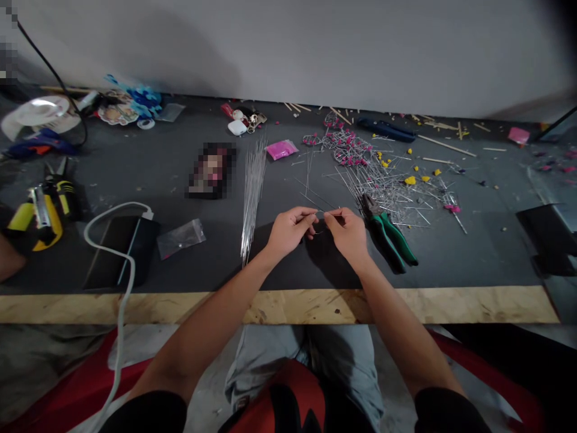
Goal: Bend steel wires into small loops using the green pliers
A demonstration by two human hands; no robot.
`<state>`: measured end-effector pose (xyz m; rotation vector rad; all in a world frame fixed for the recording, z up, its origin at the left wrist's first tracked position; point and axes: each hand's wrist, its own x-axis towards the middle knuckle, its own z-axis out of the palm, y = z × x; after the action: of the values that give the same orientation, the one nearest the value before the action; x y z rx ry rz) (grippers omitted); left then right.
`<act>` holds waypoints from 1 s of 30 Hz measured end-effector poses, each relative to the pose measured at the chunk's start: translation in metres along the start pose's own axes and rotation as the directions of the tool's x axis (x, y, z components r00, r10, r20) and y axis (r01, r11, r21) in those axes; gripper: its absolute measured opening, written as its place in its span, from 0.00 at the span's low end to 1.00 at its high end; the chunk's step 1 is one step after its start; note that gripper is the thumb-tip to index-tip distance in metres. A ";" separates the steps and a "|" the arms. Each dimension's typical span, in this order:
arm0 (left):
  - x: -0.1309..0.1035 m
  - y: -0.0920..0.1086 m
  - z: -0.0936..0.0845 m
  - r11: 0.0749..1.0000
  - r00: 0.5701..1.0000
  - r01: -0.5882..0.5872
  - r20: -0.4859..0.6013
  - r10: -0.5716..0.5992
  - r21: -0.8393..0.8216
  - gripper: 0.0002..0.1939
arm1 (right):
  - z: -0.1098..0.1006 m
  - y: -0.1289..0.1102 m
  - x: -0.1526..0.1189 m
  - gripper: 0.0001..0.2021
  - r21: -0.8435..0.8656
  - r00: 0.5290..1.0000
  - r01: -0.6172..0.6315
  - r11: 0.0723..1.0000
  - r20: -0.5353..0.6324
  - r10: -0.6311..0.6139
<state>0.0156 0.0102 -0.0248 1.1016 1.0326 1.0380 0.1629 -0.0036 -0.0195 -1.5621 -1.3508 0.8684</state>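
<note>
Both hands meet over the dark table and pinch one thin metal wire [320, 211], part of which curves below the fingers. My left hand [291, 230] is closed on it with thumb and fingertips. From the other side my right hand [348, 232] pinches the same wire, its fingertips close to the left ones. Just right of my right hand lie green-handled pliers [390, 237]. To the left of my left hand is a long bundle of straight wires [253, 198]. Beyond the hands is a pile of wire pieces with pink bits [351, 150].
A pink packet [282, 149] and a dark pixelated rectangle [211, 171] lie farther back. At left are a clear bag [181, 238], a black power bank [121, 249] with a white cable, and yellow-handled cutters [65, 189]. The wooden table edge [293, 307] runs in front.
</note>
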 end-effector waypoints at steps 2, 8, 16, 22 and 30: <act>0.001 -0.001 0.001 0.998 1.000 0.019 -0.015 -0.020 -0.060 0.11 | 0.002 -0.001 -0.001 0.10 0.015 0.999 0.020 1.000 -0.047 -0.019; 0.006 -0.004 -0.002 0.970 0.993 0.052 -0.090 -0.076 -0.238 0.13 | 0.008 -0.002 0.002 0.11 0.402 0.992 -0.105 0.910 0.110 0.065; 0.005 -0.003 -0.003 0.969 0.997 0.038 -0.059 -0.054 -0.243 0.11 | 0.004 -0.005 0.004 0.10 0.570 0.951 -0.265 0.778 0.289 0.112; 0.005 -0.005 -0.002 0.995 0.988 -0.099 -0.117 0.099 0.004 0.11 | -0.002 -0.006 0.007 0.08 0.568 0.920 -0.339 0.750 0.365 0.139; -0.007 0.004 -0.001 0.871 0.899 -0.289 -0.200 0.390 0.398 0.09 | -0.003 -0.004 0.006 0.11 0.554 0.909 -0.361 0.751 0.387 0.151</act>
<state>0.0129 0.0044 -0.0205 1.5112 1.3162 1.3506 0.1654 0.0020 -0.0146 -1.1181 -0.9073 1.6167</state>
